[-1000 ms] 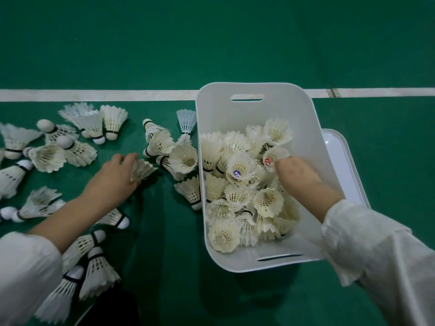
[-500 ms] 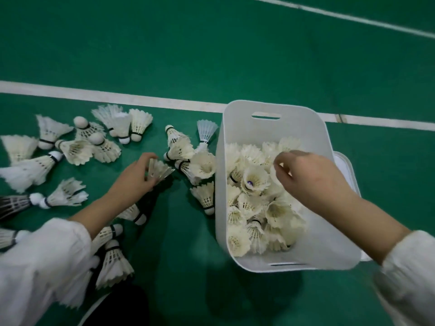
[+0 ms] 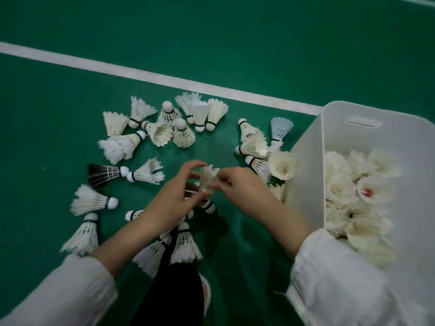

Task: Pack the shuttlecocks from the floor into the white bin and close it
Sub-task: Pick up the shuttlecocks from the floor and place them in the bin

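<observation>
Both hands meet over the green floor (image 3: 211, 43), just left of the white bin (image 3: 303, 172). The left hand (image 3: 174, 196) curls its thumb and fingers round the narrow end of one shuttlecock (image 3: 208, 178). The right hand (image 3: 240, 187) pinches the same shuttlecock from the right with its fingertips. The shuttlecock is held above the floor with its long axis running near to far. Its feather skirt flares toward the far side, and its cork end is hidden among the fingers. Around the hands, loose shuttlecocks (image 3: 160, 135) lie scattered to the left and near, pointing every way. A black-feathered one (image 3: 103, 174) lies left to right with its cork to the right. A pale blue one (image 3: 281, 128) near the bin has its skirt to the far side. The bin holds a heap of shuttlecocks (image 3: 341, 189), most with open skirts facing up. A white line (image 3: 141, 74) crosses the floor beyond.
</observation>
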Demonstrator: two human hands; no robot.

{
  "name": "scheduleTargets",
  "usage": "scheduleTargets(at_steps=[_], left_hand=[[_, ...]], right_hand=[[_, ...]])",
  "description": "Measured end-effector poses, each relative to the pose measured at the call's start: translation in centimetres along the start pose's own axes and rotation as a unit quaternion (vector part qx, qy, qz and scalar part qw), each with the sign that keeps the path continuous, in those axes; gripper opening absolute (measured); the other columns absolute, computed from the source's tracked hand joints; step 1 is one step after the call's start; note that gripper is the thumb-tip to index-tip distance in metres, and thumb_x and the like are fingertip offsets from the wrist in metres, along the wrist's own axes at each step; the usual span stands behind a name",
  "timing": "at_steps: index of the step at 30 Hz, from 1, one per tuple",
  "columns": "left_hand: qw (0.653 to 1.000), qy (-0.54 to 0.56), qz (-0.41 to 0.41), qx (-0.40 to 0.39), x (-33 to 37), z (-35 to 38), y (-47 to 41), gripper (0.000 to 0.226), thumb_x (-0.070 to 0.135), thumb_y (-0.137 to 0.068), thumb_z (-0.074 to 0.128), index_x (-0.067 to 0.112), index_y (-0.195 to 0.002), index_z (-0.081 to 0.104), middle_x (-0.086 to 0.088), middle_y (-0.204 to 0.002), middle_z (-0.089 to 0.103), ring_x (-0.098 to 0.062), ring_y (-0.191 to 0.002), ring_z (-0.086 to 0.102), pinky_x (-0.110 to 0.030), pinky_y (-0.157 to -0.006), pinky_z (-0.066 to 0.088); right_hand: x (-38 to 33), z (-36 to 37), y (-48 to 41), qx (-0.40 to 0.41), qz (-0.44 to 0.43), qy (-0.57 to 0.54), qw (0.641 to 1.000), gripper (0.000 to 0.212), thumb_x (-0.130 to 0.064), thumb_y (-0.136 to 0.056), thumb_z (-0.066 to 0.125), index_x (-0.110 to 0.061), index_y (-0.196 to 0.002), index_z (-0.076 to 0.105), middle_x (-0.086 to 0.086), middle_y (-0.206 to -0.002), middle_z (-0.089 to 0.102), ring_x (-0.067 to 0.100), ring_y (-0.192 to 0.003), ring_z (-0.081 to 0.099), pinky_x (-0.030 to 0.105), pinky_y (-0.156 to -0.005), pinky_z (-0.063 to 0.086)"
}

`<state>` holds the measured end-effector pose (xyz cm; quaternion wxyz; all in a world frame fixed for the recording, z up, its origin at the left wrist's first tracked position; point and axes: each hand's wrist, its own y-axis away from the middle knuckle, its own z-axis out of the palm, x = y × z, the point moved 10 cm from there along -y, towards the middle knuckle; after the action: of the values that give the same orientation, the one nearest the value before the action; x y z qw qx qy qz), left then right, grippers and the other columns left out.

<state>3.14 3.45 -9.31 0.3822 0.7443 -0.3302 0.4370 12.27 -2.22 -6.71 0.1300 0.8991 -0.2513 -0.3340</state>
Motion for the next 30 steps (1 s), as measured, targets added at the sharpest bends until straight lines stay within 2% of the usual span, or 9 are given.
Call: scheduleTargets(at_steps=[4,7,10,16,22,24,26,28,30], left_hand=[[0.994,-0.083,-0.029,0.066,-2.3,-4.4,0.3,0.047,0.026,-0.087,0.06,0.031,-0.129,0.04,0.012,-0.107,0.056,0.0,-0.095,0.058,-0.021,-0.082,0.048],[0.978,-0.161,-0.038,0.124,-3.2,-7.5,0.9,0.022,0.022,-0.089,0.058,0.019,-0.111,0.057,0.004,-0.101,0.061,-0.008,-0.088,0.059,-0.029,-0.081,0.05],[0.977,-0.189,-0.025,0.097,-3.5,-6.7,0.7,0.014,0.024,-0.089,0.058,0.018,-0.101,0.061,0.004,-0.096,0.061,-0.008,-0.087,0.058,-0.024,-0.079,0.048],[0.974,-0.222,-0.044,0.009,-5.3,-2.1,-1.1,0.038,0.047,-0.087,0.055,0.019,-0.112,0.058,0.009,-0.105,0.052,-0.006,-0.1,0.047,-0.023,-0.088,0.038],[0.992,-0.115,-0.026,0.033,-3.4,-2.1,-1.0,0.013,0.023,-0.09,0.057,0.012,-0.083,0.057,-0.002,-0.088,0.063,-0.014,-0.079,0.06,-0.029,-0.071,0.048],[0.996,-0.05,-0.044,0.06,-3.0,-3.8,-0.3,0.012,0.023,-0.093,0.05,0.013,-0.085,0.048,-0.002,-0.085,0.062,-0.01,-0.068,0.064,-0.029,-0.063,0.051],[0.994,-0.059,-0.043,0.086,-2.4,-6.1,0.6,0.008,0.024,-0.095,0.045,0.017,-0.092,0.044,0.001,-0.077,0.061,-0.008,-0.06,0.062,-0.027,-0.056,0.051],[0.985,-0.139,-0.01,0.1,-1.6,-8.1,1.4,0.009,0.026,-0.097,0.041,0.023,-0.105,0.042,0.002,-0.062,0.054,-0.012,-0.047,0.051,-0.029,-0.046,0.044],[0.96,-0.271,0.019,0.072,-1.3,-9.0,1.5,0.025,0.033,-0.097,0.037,0.028,-0.122,0.038,0.002,-0.054,0.05,-0.014,-0.042,0.047,-0.031,-0.043,0.042]], right_hand=[[1.8,-2.3,-0.1,0.127,0.029,0.01,0.991,0.023,-0.024,-0.091,0.055,-0.005,-0.083,0.066,0.009,-0.075,0.061,0.025,-0.071,0.051,0.028,-0.059,0.024],[3.5,-1.2,-0.3,0.106,0.06,0.072,0.99,0.026,-0.023,-0.093,0.051,-0.003,-0.09,0.067,0.01,-0.088,0.061,0.027,-0.082,0.055,0.029,-0.064,0.029],[4.1,1.9,-0.5,0.046,0.062,0.107,0.991,0.028,-0.024,-0.094,0.048,-0.005,-0.095,0.067,0.012,-0.101,0.062,0.03,-0.096,0.057,0.035,-0.077,0.042],[4.3,2.4,-0.6,0.055,0.067,0.095,0.992,0.027,-0.027,-0.093,0.049,-0.008,-0.094,0.069,0.012,-0.099,0.063,0.031,-0.095,0.057,0.038,-0.078,0.045],[4.2,2.4,-0.3,0.067,0.063,0.101,0.991,0.026,-0.029,-0.093,0.05,-0.009,-0.09,0.067,0.012,-0.098,0.064,0.031,-0.093,0.057,0.037,-0.074,0.044],[4.1,2.3,-0.2,0.076,0.059,0.107,0.99,0.026,-0.029,-0.093,0.05,-0.01,-0.09,0.067,0.011,-0.097,0.063,0.031,-0.094,0.057,0.037,-0.073,0.044],[4.0,2.3,-0.2,0.087,0.055,0.109,0.989,0.025,-0.028,-0.093,0.05,-0.01,-0.091,0.067,0.009,-0.098,0.063,0.03,-0.094,0.057,0.037,-0.072,0.044],[3.8,2.2,-0.2,0.094,0.05,0.112,0.988,0.026,-0.028,-0.093,0.05,-0.011,-0.092,0.068,0.008,-0.098,0.064,0.028,-0.094,0.058,0.035,-0.072,0.044],[3.7,2.4,-0.3,0.093,0.05,0.123,0.987,0.026,-0.029,-0.094,0.048,-0.011,-0.093,0.068,0.007,-0.098,0.064,0.027,-0.095,0.058,0.034,-0.07,0.044]])
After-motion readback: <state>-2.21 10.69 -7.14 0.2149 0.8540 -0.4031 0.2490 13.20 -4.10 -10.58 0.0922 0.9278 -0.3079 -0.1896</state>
